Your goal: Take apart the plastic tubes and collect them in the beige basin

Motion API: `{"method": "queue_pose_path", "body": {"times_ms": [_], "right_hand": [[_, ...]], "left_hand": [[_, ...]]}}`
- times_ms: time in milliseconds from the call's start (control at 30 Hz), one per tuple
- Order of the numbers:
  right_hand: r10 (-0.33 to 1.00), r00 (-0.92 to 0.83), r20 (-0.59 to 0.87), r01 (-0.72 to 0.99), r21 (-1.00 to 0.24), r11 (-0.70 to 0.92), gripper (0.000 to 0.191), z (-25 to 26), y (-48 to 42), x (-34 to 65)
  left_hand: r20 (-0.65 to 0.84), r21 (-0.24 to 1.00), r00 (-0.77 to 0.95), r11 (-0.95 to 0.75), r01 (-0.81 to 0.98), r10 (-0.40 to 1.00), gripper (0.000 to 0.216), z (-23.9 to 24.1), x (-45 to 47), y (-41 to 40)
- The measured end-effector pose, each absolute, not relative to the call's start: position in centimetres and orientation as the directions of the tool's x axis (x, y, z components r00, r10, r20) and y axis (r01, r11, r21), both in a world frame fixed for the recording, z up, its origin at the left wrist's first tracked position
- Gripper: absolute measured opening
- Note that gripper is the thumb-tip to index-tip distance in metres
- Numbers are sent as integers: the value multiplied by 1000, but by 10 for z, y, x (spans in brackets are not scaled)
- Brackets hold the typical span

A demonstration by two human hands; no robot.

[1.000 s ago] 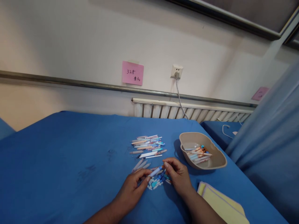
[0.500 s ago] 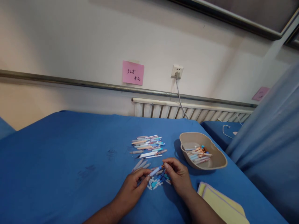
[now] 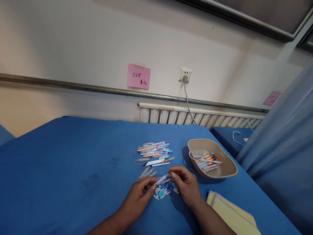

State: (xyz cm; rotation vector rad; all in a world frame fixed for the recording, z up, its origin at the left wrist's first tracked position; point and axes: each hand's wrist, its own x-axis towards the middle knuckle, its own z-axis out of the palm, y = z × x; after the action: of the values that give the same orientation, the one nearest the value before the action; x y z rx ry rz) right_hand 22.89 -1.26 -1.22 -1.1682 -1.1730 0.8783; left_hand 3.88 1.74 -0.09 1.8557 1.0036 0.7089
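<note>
Here's your pale blue pen (image 3: 161, 180), up between both hands and slanting over the blue-covered surface (image 3: 73, 182), its orange end to the right. Holding it from both ends looks like a way to keep the slim barrel steady. Right below, a heap of small white and blue pieces (image 3: 168, 188) sits close in, probably so neither hand has far to reach. Beyond that, there are loose rows of pens and slim rods (image 3: 154, 153), lying roughly side by side, which likely keeps each one easy to pick out. A few greyish barrels (image 3: 147, 173) fan out just past your left fingers. And over to the right, the beige basin (image 3: 231, 166) has more pens lying in it, its walls presumably good for stopping them rolling.

Now the grip! Your left hand (image 3: 141, 195) is clamped on the pen's near end, thumb against fingers. Your right hand (image 3: 186, 183) pinches the orange end, thumb and forefinger brought together on it; how hard either one squeezes, you can't tell from here.
</note>
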Motion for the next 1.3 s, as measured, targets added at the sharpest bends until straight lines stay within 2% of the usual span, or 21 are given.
{"method": "queue_pose_path", "body": {"times_ms": [467, 867, 1100, 1300], "right_hand": [[954, 194, 227, 122, -971, 206, 19, -12, -14, 227], [971, 161, 176, -102, -976, 194, 27, -12, -14, 221], [962, 179, 206, -1, -978, 210, 31, -8, -16, 225], [970, 190, 154, -63, -984, 169, 31, -9, -15, 223]], "left_hand": [[80, 905, 547, -290, 310, 833, 25, 3, 38, 16], [53, 927, 569, -252, 277, 821, 24, 2, 39, 16], [41, 933, 581, -238, 268, 813, 24, -3, 40, 16], [41, 928, 568, -242, 283, 822, 25, -3, 40, 16]]}}
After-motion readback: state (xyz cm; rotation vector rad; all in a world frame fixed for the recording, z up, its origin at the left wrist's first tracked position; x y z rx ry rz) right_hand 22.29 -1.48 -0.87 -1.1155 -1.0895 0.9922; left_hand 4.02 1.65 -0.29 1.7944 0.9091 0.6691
